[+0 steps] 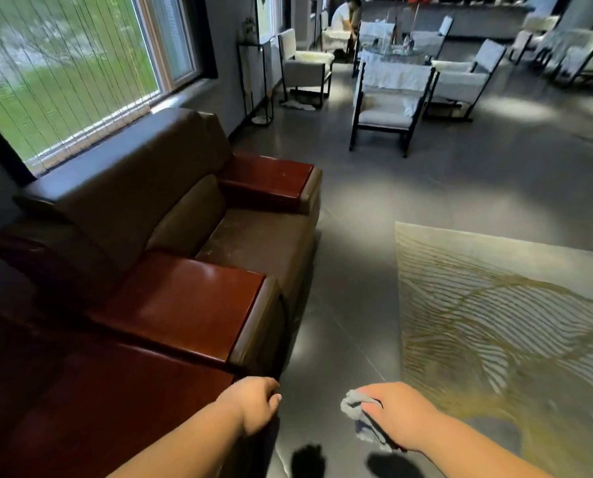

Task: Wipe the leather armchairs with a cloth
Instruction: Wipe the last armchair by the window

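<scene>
Head view of a lounge. A brown leather armchair (191, 215) stands at left under a window (63, 70), its back toward the glass and its seat facing right. Its near armrest (184, 301) and far armrest (270, 177) carry glossy red-brown tops; the near one ends in a rounded brown front edge. A second red-brown surface (98, 408), nearest the viewer at lower left, lies just beside the near armrest; what it belongs to cannot be told.

The left hand (257, 405) hangs at the right edge of that surface, fingers loosely curled, holding nothing. The right hand (398, 414) grips a crumpled grey cloth (360, 419) above the grey floor (357, 270), apart from the chair.

A patterned rug (505, 322) lies at right; between its left edge and the armchair front runs a band of bare floor, widening toward the far room. Farther off stand white-cushioned chairs (388, 105) with dark frames around a set table (391, 51), and a seated person (345, 15) at the far wall.
</scene>
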